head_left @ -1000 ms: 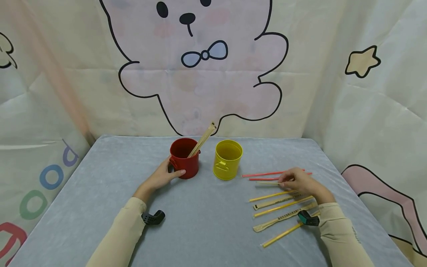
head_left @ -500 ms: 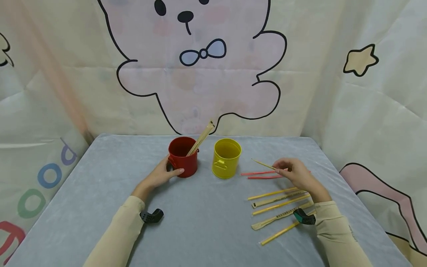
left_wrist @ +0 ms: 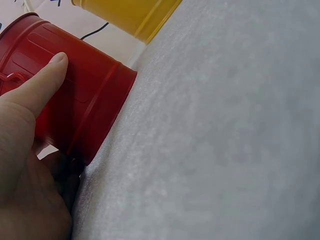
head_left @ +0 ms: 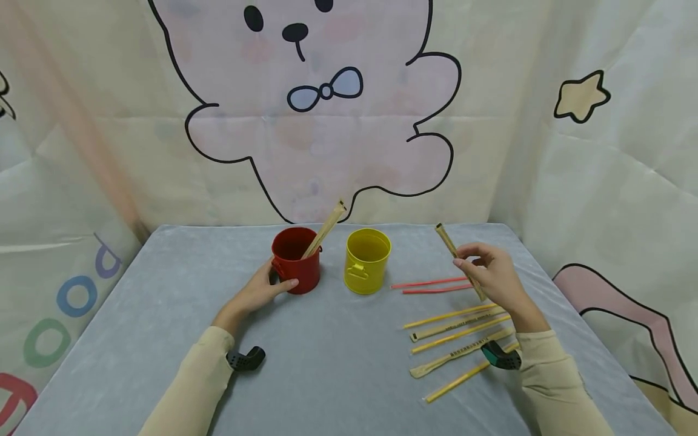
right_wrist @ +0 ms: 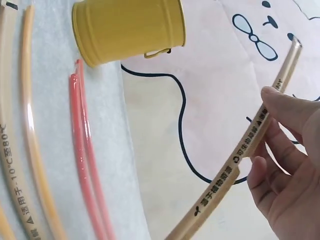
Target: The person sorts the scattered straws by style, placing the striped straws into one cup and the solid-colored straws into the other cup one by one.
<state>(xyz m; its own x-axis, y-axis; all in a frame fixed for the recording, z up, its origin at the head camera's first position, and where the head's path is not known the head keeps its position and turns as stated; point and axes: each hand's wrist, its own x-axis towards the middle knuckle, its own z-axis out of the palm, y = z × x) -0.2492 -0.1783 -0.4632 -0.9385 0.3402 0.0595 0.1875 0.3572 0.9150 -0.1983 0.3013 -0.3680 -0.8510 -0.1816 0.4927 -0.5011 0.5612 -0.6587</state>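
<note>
My left hand [head_left: 257, 293] holds the side of a small red bucket [head_left: 306, 274], its thumb lying along the wall in the left wrist view. A paper-wrapped straw [head_left: 326, 227] leans in that bucket, its upper part sticking out over the rim. Raised above the table's right side, my right hand [head_left: 495, 275] pinches another paper-wrapped straw [right_wrist: 239, 152] between thumb and fingers; dark print runs along its sleeve. Below the hand lie two red straws [head_left: 433, 282]. A yellow bucket [head_left: 364, 272] stands upright just right of the red one, apart from both hands.
Several yellow straws [head_left: 452, 389] and paper-wrapped straws [head_left: 436, 366] lie in a loose row on the grey-blue cloth [head_left: 327, 369], partly under my right wrist. Printed curtains [head_left: 136, 151] stand behind the table and at both sides.
My right hand has lifted a paper-wrapped straw off the table beside the red straws and tilted it steeply upward. The left hand stays on the red bucket; the head view shifts slightly.
</note>
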